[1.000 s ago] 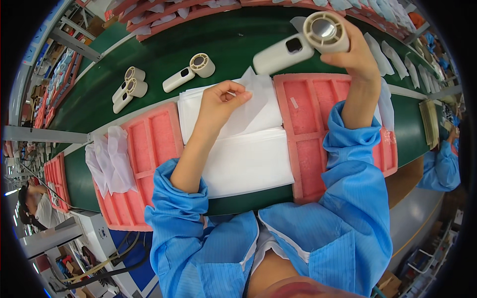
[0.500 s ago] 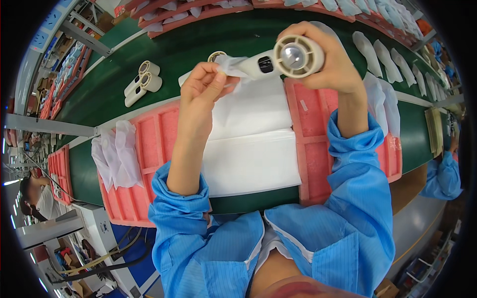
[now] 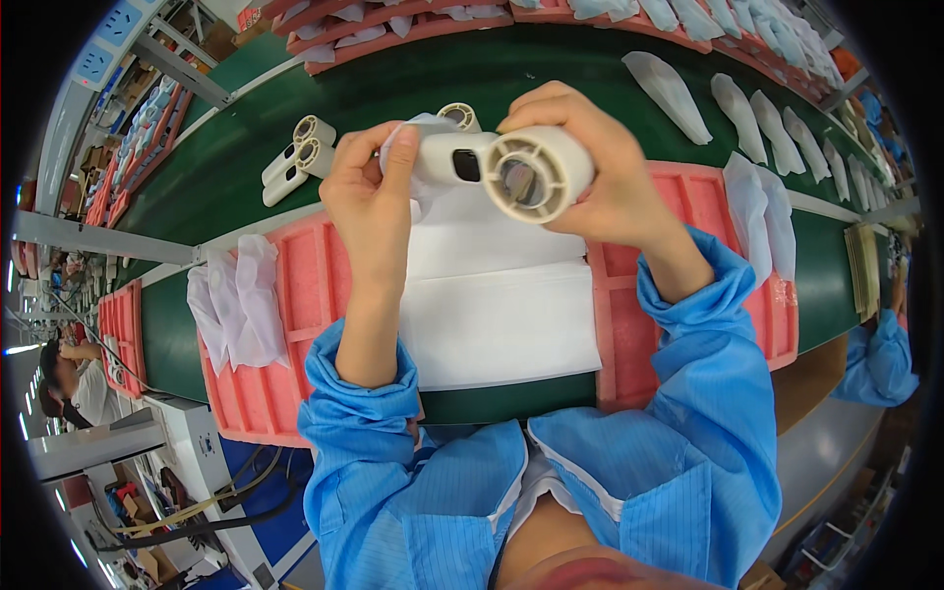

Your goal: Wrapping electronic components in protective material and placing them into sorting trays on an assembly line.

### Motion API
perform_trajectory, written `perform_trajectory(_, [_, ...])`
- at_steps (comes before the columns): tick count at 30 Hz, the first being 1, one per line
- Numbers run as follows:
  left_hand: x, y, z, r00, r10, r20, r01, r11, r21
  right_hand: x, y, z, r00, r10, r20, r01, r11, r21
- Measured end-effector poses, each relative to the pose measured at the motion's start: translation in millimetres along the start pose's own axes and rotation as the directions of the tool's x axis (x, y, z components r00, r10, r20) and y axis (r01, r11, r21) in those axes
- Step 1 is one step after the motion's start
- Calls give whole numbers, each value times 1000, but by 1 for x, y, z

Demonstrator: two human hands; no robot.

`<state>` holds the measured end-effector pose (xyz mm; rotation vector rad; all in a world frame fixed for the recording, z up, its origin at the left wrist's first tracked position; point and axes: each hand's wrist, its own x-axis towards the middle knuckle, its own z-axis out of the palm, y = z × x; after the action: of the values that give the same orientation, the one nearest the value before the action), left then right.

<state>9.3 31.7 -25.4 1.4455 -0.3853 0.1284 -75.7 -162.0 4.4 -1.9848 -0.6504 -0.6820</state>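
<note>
Above the middle of the bench, my right hand is closed round the ring-shaped head of a cream handheld fan. The fan's handle, with a small black display, points left toward my left hand. Thumb and fingers of that hand pinch a thin white bag around the handle's end, which is hidden. Beneath both hands lies a stack of flat white bags or sheets. Another cream fan lies just behind, partly covered by the bag and handle.
Pink compartment trays flank the stack, one left, one right. White-bagged items lie on the left tray and right tray. Bare fans and a row of bagged items rest on the green surface. Loaded pink trays stand behind.
My right hand has come left and slightly down with the fan, bringing it closer to my left hand. More of the handle is now behind the bag and left fingers.
</note>
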Motion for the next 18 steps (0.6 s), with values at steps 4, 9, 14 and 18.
perform_trajectory(4, [-19, 18, 10, 965, 158, 209, -135, 984, -120, -6, 13, 30, 998, -57, -13, 53, 982, -181])
perform_trajectory(9, [-37, 29, 18, 889, 362, 279, -427, 876, 223, -15, 10, 35, 991, 134, -19, -132, 923, -362])
perform_trajectory(14, [-87, 10, 47, 620, 604, 501, -723, 688, 65, -8, 20, 32, 995, 76, -64, -96, 900, -425])
perform_trajectory(18, [-57, 16, 36, 701, 619, 355, -710, 654, 260, -8, 31, 14, 936, 299, -187, -337, 914, -225])
